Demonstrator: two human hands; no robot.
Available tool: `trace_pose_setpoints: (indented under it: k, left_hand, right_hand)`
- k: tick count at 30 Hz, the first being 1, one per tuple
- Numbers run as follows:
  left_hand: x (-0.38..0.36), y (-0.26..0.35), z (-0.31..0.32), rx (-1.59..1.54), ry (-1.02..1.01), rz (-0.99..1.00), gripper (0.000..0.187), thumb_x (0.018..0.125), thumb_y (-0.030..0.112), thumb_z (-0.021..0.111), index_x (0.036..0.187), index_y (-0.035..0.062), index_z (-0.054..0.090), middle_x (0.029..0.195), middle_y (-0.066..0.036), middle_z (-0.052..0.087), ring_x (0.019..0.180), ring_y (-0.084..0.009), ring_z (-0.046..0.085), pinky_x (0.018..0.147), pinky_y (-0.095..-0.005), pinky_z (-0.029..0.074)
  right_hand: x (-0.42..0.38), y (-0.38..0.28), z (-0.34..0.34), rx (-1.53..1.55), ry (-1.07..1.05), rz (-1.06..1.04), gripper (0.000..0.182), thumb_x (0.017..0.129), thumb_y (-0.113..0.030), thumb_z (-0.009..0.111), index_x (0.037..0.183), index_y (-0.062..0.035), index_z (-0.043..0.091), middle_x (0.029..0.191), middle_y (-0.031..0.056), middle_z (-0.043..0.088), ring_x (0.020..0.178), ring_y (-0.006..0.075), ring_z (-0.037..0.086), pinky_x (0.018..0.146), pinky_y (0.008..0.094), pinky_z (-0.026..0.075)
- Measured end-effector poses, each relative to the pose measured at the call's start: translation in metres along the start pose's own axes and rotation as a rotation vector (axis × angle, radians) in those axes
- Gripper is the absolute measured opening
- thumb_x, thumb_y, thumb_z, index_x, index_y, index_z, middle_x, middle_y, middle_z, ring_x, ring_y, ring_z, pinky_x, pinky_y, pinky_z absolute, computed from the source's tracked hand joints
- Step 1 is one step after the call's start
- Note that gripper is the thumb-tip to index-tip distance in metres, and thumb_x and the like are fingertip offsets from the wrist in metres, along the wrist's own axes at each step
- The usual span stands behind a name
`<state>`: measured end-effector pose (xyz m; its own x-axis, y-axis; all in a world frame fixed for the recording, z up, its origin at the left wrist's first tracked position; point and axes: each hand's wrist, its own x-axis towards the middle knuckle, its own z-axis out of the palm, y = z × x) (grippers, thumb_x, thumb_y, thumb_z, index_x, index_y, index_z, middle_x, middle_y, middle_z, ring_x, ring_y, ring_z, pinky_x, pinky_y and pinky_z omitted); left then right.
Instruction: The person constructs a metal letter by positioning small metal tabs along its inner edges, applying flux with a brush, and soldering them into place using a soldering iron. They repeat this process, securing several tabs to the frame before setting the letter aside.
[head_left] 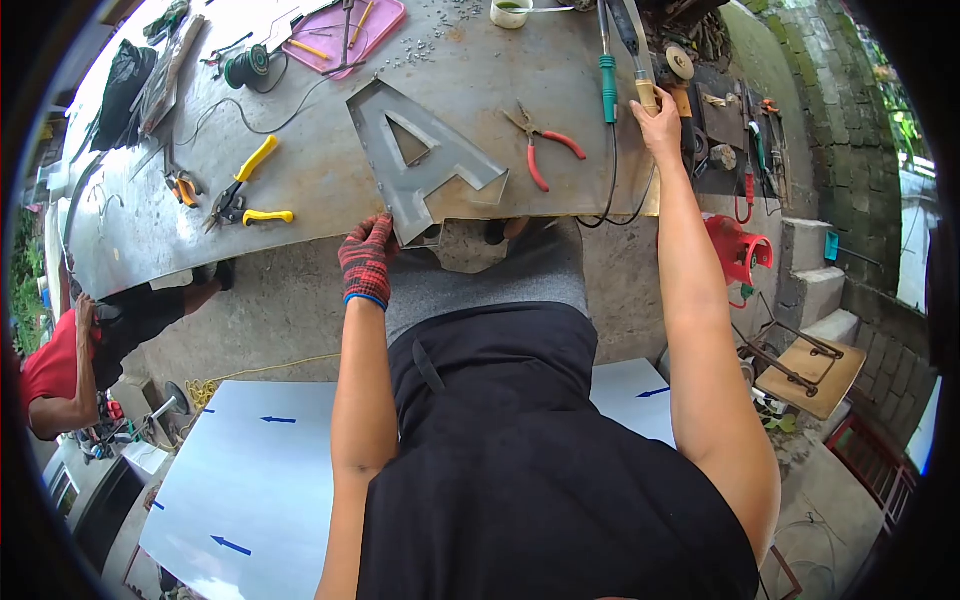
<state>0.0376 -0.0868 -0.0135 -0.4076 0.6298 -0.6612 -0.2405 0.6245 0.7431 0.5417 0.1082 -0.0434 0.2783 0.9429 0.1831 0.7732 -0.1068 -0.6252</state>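
My left hand point(367, 262), in a red and black checked glove, has its fingers closed on the lower edge of a grey metal letter A point(400, 150) lying at the table's front edge. Bare and stretched out to the right, my right hand point(660, 125) has its fingers wrapped round the tan handle point(647, 97) of a soldering iron. Beside it lies a teal-handled tool point(608, 88) with a black cable. Red-handled pliers point(545, 145) rest between the letter and my right hand.
Yellow-handled snips point(245, 180), a wire spool point(246, 67) and a pink tray point(335, 35) lie on the metal table point(300, 195). A white cup point(511, 12) stands at the back. Another person point(70, 370) is at the left. A red machine point(735, 250) stands right.
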Motion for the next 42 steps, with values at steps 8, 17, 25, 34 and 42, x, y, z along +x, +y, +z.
trace_pose_setpoints:
  k: [8,17,25,34,42]
  left_hand:
    - [-0.002,0.001,0.0,-0.017,-0.001,-0.004,0.024,0.093,0.025,0.079,0.106,0.0046,0.074,0.086,-0.003,0.073,0.067,-0.0117,0.063,0.063,-0.0274,0.052]
    - [0.005,-0.005,-0.003,0.041,0.012,-0.002,0.03,0.092,0.029,0.08,0.112,0.0075,0.074,0.093,-0.002,0.074,0.075,-0.0123,0.066,0.068,-0.0297,0.056]
    - [-0.007,0.006,0.004,0.008,-0.005,0.005,0.03,0.093,0.025,0.08,0.108,0.0013,0.072,0.09,-0.005,0.073,0.074,-0.0124,0.066,0.069,-0.0286,0.057]
    - [-0.017,-0.018,-0.002,-0.11,-0.021,0.025,0.023,0.1,0.023,0.07,0.107,0.0015,0.072,0.091,-0.004,0.072,0.077,-0.0116,0.065,0.07,-0.0276,0.055]
    - [-0.042,-0.04,-0.015,-0.156,-0.137,0.115,0.021,0.105,0.014,0.062,0.117,0.0012,0.072,0.102,-0.005,0.073,0.089,-0.0107,0.066,0.084,-0.0266,0.056]
  right_hand:
    - [0.002,0.002,-0.01,0.009,-0.043,-0.005,0.064,0.082,-0.042,0.085,0.126,0.0017,0.067,0.117,0.0209,0.072,0.108,0.0344,0.07,0.095,0.0402,0.053]
    - [0.01,0.009,-0.01,0.085,0.009,-0.097,0.056,0.087,-0.032,0.083,0.124,0.0058,0.067,0.107,0.0152,0.073,0.098,0.0221,0.071,0.086,0.0337,0.054]
    - [-0.091,-0.186,-0.02,0.032,-0.032,-0.458,0.021,0.093,-0.018,0.074,0.111,-0.0063,0.073,0.106,0.0106,0.071,0.102,0.0249,0.066,0.093,0.0361,0.05]
    - [-0.222,-0.271,0.062,0.133,-0.656,-0.88,0.039,0.08,-0.02,0.083,0.113,-0.0047,0.068,0.121,0.0104,0.066,0.126,0.0298,0.056,0.11,0.0444,0.042]
    - [-0.226,-0.275,0.083,0.065,-0.702,-0.954,0.02,0.085,-0.013,0.076,0.097,-0.0022,0.064,0.125,0.0132,0.067,0.127,0.0323,0.058,0.111,0.0457,0.043]
